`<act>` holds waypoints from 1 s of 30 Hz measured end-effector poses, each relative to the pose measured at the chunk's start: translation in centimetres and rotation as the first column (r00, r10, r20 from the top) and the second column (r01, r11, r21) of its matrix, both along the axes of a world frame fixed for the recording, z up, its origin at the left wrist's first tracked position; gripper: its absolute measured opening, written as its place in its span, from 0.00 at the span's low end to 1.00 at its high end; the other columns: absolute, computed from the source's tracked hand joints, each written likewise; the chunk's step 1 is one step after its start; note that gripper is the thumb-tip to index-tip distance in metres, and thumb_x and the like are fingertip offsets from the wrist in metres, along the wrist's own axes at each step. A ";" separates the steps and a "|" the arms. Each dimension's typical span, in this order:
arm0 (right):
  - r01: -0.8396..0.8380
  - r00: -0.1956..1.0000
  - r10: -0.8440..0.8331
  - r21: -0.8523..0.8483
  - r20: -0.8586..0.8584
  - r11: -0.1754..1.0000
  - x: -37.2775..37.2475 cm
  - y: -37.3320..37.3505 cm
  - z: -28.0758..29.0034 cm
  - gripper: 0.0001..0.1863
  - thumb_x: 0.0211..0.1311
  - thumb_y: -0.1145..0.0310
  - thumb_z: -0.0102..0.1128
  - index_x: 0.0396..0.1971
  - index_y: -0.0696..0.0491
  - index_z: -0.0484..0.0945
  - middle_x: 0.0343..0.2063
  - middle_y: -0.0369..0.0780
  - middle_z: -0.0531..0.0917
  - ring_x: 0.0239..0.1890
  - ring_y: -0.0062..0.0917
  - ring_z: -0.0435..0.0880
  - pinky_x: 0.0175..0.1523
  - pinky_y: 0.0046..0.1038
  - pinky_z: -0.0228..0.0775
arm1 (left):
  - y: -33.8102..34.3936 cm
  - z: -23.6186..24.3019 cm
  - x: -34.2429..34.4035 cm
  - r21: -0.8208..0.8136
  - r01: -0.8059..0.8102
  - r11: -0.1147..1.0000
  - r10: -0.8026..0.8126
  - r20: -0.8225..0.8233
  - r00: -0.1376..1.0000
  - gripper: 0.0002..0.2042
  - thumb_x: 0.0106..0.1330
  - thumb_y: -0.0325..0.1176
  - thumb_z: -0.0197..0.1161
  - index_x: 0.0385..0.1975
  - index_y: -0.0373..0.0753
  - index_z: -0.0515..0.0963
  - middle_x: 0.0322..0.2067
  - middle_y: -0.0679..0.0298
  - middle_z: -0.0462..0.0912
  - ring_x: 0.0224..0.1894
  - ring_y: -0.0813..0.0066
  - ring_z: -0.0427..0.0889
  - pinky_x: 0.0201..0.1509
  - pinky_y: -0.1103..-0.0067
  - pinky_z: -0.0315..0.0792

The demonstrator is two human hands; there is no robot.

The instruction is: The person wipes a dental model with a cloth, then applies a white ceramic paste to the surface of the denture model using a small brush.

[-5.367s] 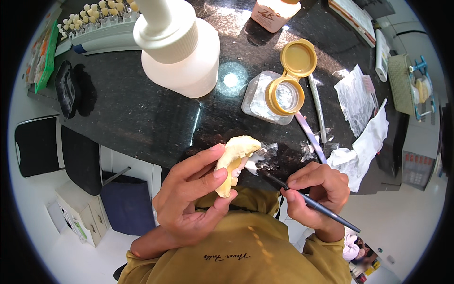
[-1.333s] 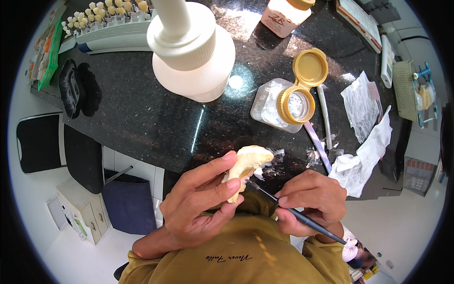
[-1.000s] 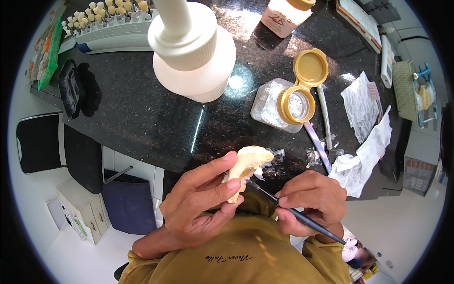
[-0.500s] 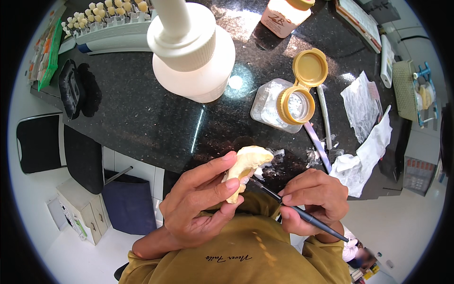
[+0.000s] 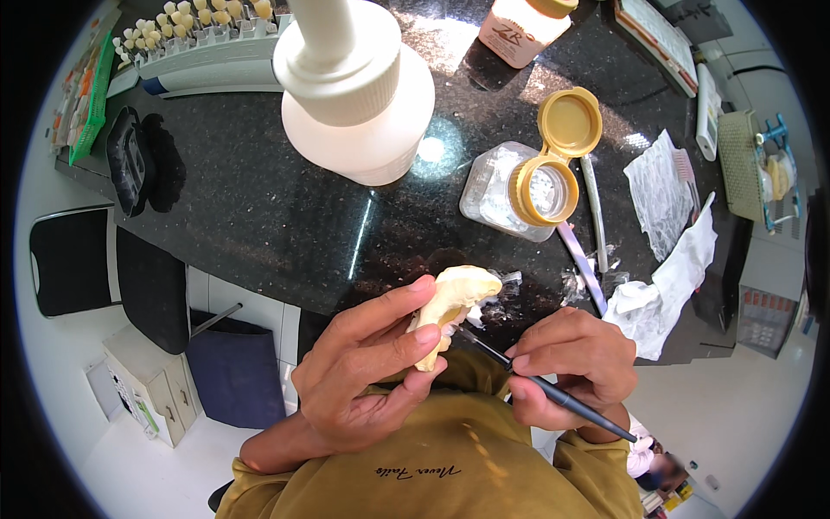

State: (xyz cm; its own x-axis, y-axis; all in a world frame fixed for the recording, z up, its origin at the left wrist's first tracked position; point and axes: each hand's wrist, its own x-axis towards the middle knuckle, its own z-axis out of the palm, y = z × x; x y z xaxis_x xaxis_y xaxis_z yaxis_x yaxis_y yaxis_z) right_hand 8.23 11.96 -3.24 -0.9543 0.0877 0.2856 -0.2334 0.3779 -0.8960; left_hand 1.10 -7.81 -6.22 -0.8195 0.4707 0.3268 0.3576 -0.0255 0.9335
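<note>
My left hand (image 5: 363,363) grips a pale yellow dental cast (image 5: 460,287) over the counter's front edge, its fingertips along the left and lower sides. In my right hand (image 5: 571,359) is a slim dark brush-like tool (image 5: 571,400), angled up-left, with its fine tip at a small whitish part (image 5: 450,329) on the cast's underside. Whether the tip touches is hard to tell. Behind the cast stands an open clear jar (image 5: 491,190) of white contents with a hinged gold lid (image 5: 569,121). A lilac instrument (image 5: 581,268) and a metal one (image 5: 593,208) lie beside it.
The dark counter (image 5: 242,190) holds a large white pump bottle (image 5: 354,138), shade tab rack (image 5: 203,76), black dish (image 5: 130,164), pink jar (image 5: 510,35), crumpled tissues (image 5: 657,303) and basket (image 5: 739,164). Chairs (image 5: 156,285) and a cabinet (image 5: 147,398) stand at lower left.
Since the oldest frame, the cast has shifted right and down, and the tool's tip has come up to it. Over the last second my right hand has moved slightly rightward; my left is still.
</note>
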 end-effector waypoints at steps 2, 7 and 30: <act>-0.003 1.000 0.003 0.005 -0.002 1.000 0.0 0.0 0.0 0.11 0.43 0.78 0.72 0.29 0.57 0.81 0.25 0.41 0.84 0.22 0.25 0.83 0.25 0.21 0.75 | 0.0 0.0 0.0 -0.001 -0.001 1.000 0.001 -0.001 1.000 0.20 0.49 0.13 0.69 0.44 0.31 0.78 0.51 0.39 0.75 0.49 0.56 0.82 0.47 0.76 0.83; -0.007 1.000 0.007 -0.002 -0.016 1.000 0.1 0.0 -0.1 0.11 0.43 0.78 0.72 0.29 0.58 0.81 0.25 0.41 0.84 0.22 0.25 0.83 0.25 0.20 0.75 | -0.1 -0.1 0.0 -0.012 0.002 1.000 -0.002 -0.013 1.000 0.20 0.49 0.13 0.69 0.44 0.31 0.78 0.51 0.40 0.75 0.49 0.56 0.82 0.47 0.77 0.83; 0.008 1.000 -0.008 -0.070 0.008 0.998 0.2 0.2 -0.2 0.12 0.42 0.78 0.72 0.29 0.58 0.81 0.25 0.42 0.84 0.22 0.25 0.83 0.25 0.20 0.74 | -0.2 0.2 -0.3 -0.022 0.002 1.000 -0.003 -0.008 1.000 0.21 0.47 0.15 0.72 0.43 0.31 0.77 0.49 0.40 0.76 0.48 0.56 0.83 0.49 0.75 0.81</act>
